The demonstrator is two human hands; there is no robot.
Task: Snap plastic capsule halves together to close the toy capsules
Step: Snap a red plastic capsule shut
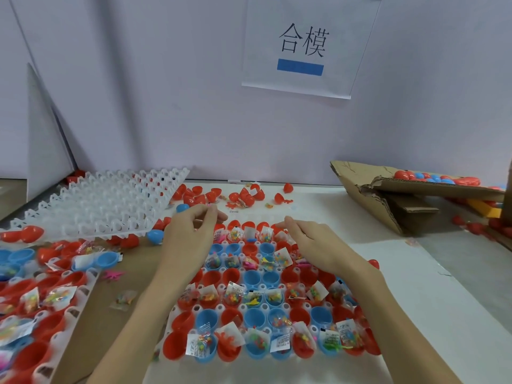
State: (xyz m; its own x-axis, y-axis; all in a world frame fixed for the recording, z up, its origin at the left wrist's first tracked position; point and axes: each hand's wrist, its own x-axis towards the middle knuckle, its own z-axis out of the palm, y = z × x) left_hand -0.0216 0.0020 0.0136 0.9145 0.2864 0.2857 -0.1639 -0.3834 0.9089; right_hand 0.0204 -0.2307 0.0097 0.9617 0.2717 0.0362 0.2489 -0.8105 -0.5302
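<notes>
The open capsule halves (250, 275), red and blue, are sitting mouth-up in the pockets of a white tray (250, 307) on the bench (432, 300), many with a small toy packet (198, 345) poking out of them. They look to me like thin, light, hard plastic shells: smooth, a bit slippery, and likely to pop out of the fingers if squeezed at the dome. The best hold is probably around the widest band just below the rim, pressing the two rims squarely together, with the packet tucked in first so it does not jam the seam.

At the tray's far edge, both hands are hovering. The left hand (191, 231) is curling its grip with fingertips pinched together, maybe on something small and pinkish, though I cannot tell what. The right hand (310, 239) is lying loose, fingers relaxed and pointing towards the left one, holding nothing.

Left of the tray, an empty white tray (105, 200) is lying over loose halves, and another filled one is sitting nearer. Beyond the tray, loose red halves (243, 194) are scattered. To its right, a torn cardboard box (388, 195) is holding closed capsules (437, 177).
</notes>
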